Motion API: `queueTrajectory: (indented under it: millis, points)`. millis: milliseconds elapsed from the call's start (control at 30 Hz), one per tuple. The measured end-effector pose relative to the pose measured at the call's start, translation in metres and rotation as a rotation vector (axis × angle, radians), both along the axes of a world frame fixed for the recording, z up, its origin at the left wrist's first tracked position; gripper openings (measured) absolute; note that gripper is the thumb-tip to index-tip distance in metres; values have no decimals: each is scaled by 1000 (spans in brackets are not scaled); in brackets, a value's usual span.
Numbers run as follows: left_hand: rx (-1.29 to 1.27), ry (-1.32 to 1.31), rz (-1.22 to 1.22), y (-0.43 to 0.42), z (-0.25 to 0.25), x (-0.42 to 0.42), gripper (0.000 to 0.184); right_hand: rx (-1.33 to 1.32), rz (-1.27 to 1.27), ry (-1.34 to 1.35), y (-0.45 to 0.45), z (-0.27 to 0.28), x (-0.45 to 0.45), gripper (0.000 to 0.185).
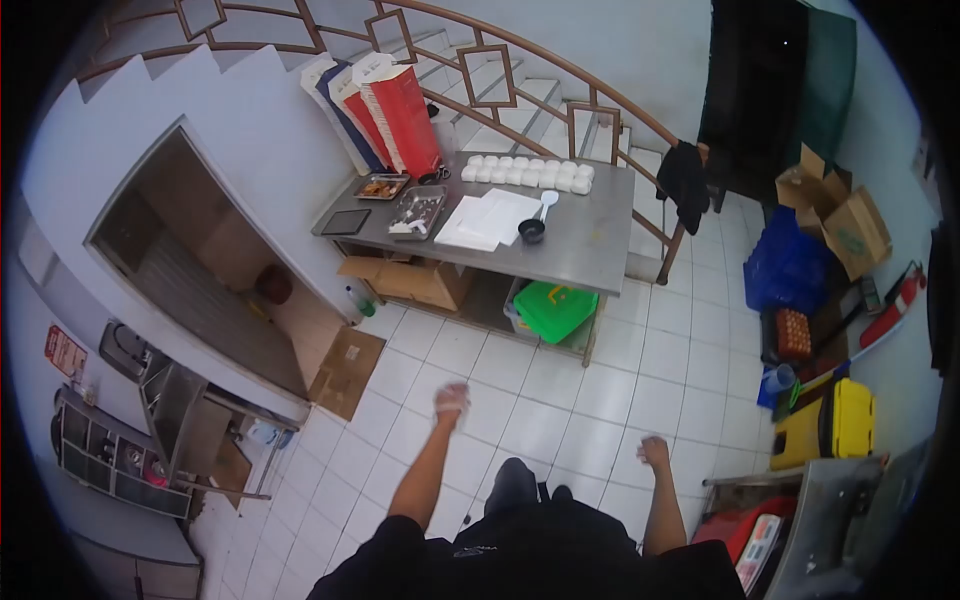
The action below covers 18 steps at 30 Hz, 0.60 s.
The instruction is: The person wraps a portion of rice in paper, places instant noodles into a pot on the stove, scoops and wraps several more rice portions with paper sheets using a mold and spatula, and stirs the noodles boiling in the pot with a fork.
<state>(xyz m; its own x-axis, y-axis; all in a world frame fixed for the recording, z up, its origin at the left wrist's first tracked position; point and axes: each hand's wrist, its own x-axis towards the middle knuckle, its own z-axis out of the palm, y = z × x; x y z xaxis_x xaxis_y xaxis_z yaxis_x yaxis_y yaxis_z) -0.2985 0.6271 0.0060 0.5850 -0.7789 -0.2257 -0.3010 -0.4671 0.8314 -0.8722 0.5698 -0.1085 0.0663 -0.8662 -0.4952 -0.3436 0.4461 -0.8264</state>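
My left hand (452, 401) hangs over the white tiled floor in front of the metal table (590, 245). It is smeared by motion, with a pale patch across it, and its fingers cannot be made out. My right hand (654, 451) is out to the other side, also above the floor, fingers loosely bent and a little apart, with nothing seen in it. Neither touches anything. On the table are rows of white rounded pieces (525, 170), white sheets (490, 218), a black bowl (532, 231), a white spoon (547, 203) and a metal tray (417, 212).
Under the table sit a cardboard box (420, 282) and a green lid (555, 310). A blue crate (785, 262), an open carton (835, 215) and a yellow case (845, 420) line the right wall. A metal-topped unit (835, 520) stands near my right side. A doorway opens left.
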Motion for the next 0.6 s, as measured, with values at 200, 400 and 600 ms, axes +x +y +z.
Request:
queueTrajectory:
  millis: [200, 400, 600]
  points:
    - [-135, -522, 82, -296, 97, 202, 49, -312, -34, -6, -156, 157, 186, 28]
    - [70, -674, 118, -483, 83, 345, 62, 195, 338, 717, -83, 38, 179, 27]
    - [474, -557, -57, -541, 14, 425, 58, 726, -464, 149, -31, 121, 252, 28]
